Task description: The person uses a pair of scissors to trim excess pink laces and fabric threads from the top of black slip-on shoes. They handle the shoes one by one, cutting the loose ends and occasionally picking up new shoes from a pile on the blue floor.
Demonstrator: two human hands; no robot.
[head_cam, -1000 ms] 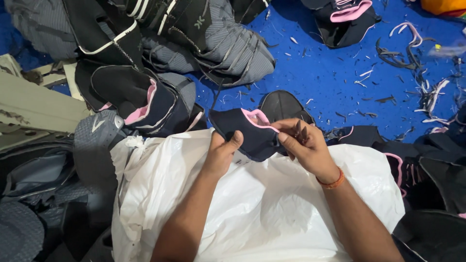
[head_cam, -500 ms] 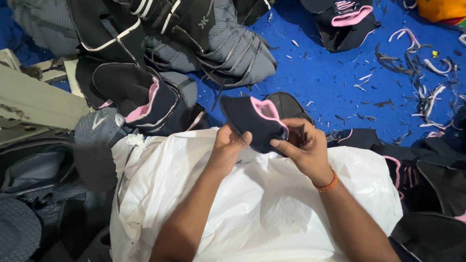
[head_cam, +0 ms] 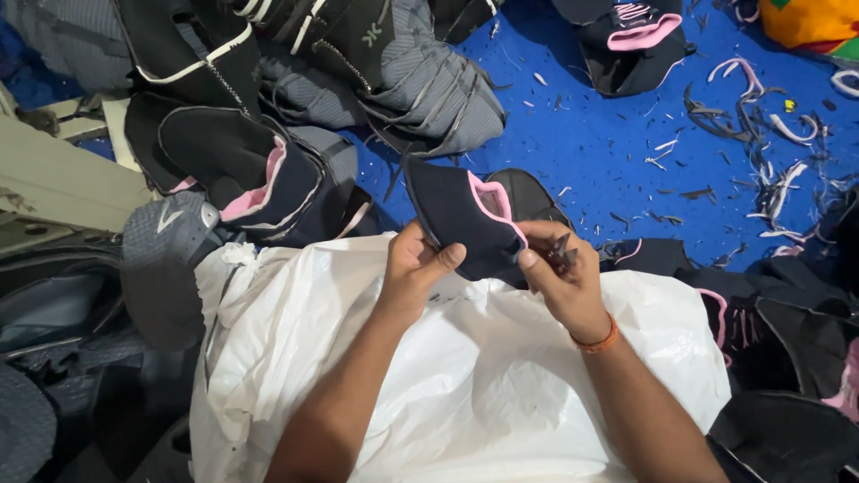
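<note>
A dark navy shoe upper (head_cam: 461, 219) with a pink lining edge is held up over a white plastic bag (head_cam: 465, 376) on my lap. My left hand (head_cam: 416, 268) grips its lower left edge, thumb on top. My right hand (head_cam: 559, 277) pinches its right edge at the pink trim and also holds a small dark tool whose kind I cannot tell. An orange band sits on my right wrist.
Piles of black, grey and pink-lined shoe uppers (head_cam: 259, 179) lie to the left and top. More dark uppers (head_cam: 778, 331) lie at right. The blue floor (head_cam: 608, 134) is strewn with trimmed scraps (head_cam: 761, 170). A black sole piece (head_cam: 528, 192) lies behind the held upper.
Both hands have lifted the upper slightly and turned it, so its dark outer face and pink edge now show more. The hands stayed over the white bag.
</note>
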